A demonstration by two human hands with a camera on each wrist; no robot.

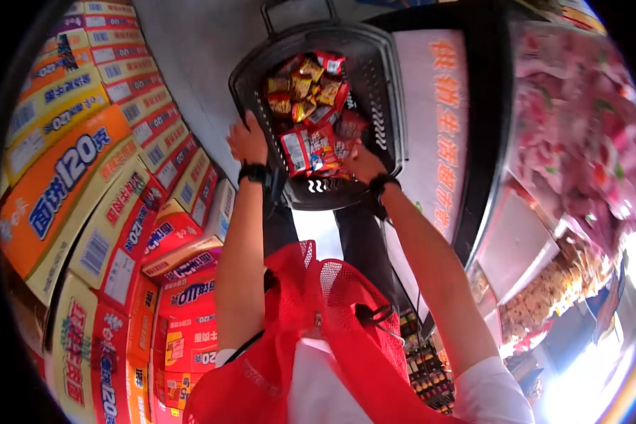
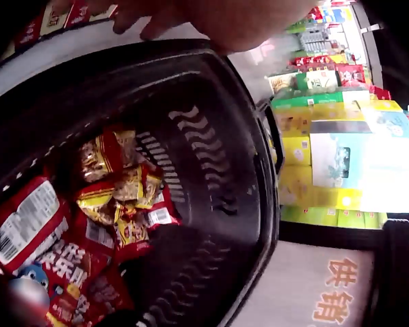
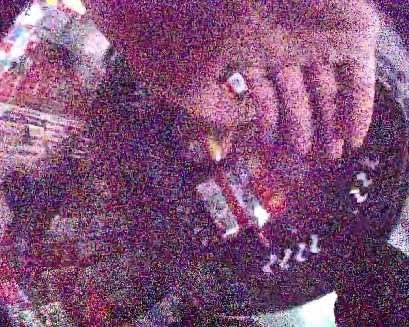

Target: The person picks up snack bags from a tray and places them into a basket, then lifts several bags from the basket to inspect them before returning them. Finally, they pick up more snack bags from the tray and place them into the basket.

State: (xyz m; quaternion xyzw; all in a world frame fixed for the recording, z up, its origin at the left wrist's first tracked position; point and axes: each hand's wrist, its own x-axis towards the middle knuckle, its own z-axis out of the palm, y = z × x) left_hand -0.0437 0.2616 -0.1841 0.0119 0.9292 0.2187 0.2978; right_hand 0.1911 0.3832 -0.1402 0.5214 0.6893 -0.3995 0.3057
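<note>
Your L hand (image 1: 249, 143) is open by the basket (image 1: 396, 102) rim; R hand (image 1: 367, 165) is at the red packs (image 1: 297, 151) inside, can't tell if gripping. R wrist snagging near rim could tip basket & spill packs.

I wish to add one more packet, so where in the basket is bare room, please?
In the basket, the bare patch lies between the snack packets and the rim on the head picture's right. Crowded: towards the opposite rim, where packets pile up, and around the right hand.
</note>
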